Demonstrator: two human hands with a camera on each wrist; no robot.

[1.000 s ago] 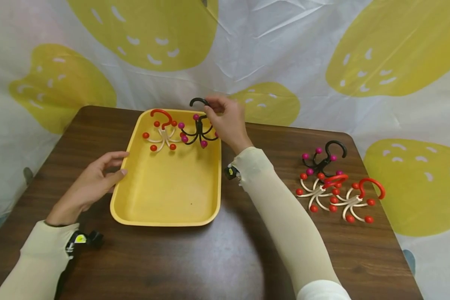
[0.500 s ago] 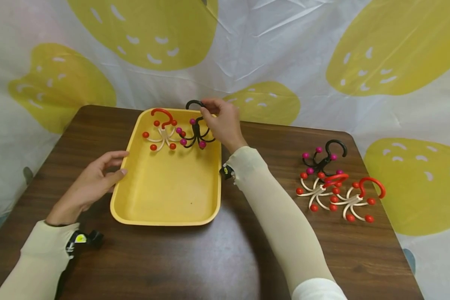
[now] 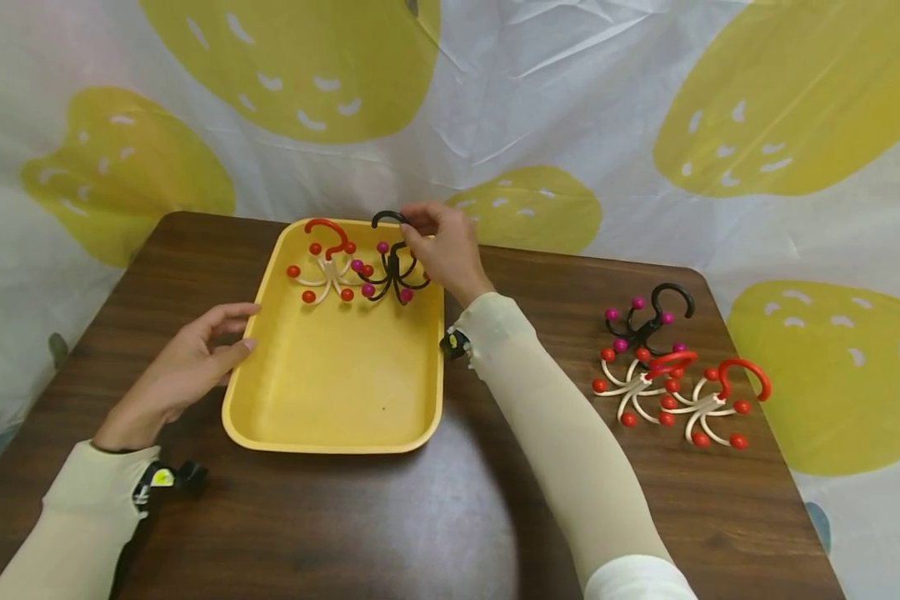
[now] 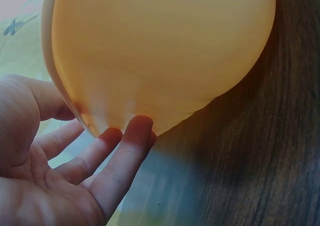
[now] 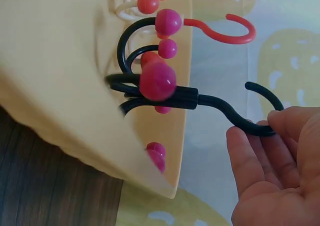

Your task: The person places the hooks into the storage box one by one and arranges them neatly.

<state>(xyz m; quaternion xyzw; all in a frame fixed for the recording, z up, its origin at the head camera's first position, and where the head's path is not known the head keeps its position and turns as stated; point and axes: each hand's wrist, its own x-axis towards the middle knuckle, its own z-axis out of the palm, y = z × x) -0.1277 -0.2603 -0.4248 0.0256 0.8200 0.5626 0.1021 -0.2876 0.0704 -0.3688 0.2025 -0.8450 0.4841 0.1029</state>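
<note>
In the head view the right hand [image 3: 446,250] pinches the hook of a black hanger [image 3: 393,268] with magenta balls, at the back right of a yellow tray [image 3: 228,408]. The right wrist view shows the thumb and fingers of that hand [image 5: 275,161] on the black hook [image 5: 220,106]. Beside it in the tray lies a white hanger [image 3: 330,271] with red balls and a red hook. The left hand [image 3: 183,367] touches the tray's left wall, thumb at the rim; in the left wrist view its fingertips rest against the yellow wall [image 4: 165,51].
On the brown table [image 3: 330,525], right of the tray, lie a black hanger [image 3: 645,327] with magenta balls and two white hangers [image 3: 641,385] with red balls, close together. A curtain [image 3: 510,92] with yellow fruit shapes hangs behind the table.
The right hand has moved slightly left and down with the black hanger, which now sits lower and nearer the white hanger in the tray. The left hand has stayed at the tray.
</note>
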